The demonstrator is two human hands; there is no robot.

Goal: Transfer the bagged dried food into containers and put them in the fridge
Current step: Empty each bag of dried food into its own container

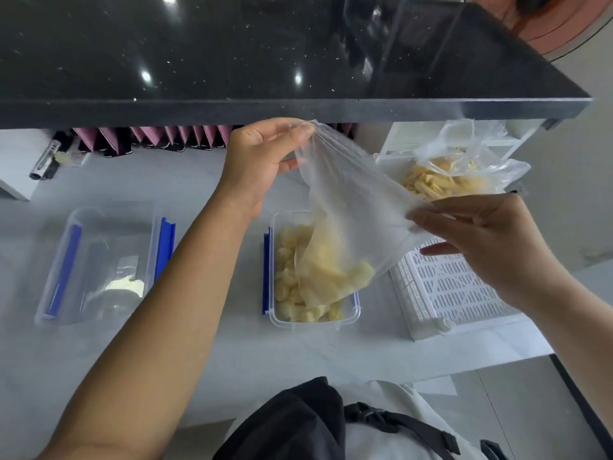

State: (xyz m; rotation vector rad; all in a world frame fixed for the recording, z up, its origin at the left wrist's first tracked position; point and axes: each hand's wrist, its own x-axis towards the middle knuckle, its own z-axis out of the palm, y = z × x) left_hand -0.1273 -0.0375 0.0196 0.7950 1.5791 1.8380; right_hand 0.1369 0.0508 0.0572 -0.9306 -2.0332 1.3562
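Pinching opposite corners of a thin, crinkled clear bag point(348, 207), the left hand point(262, 164) and right hand point(491, 240) held it upended over a rectangular clear plastic tub point(348, 318) with blue clips. Pale yellow, puffy lumps of dried food point(292, 270) filled the tub and the bag's hanging mouth. A second bag point(464, 167) of yellowish strips sat on a white slotted basket point(457, 287); an empty tub point(99, 260) lay well left on the smooth white counter point(212, 360).

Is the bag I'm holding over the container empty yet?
Not yet. A few pale pieces still sit at the low end of the clear bag, over the partly filled container.
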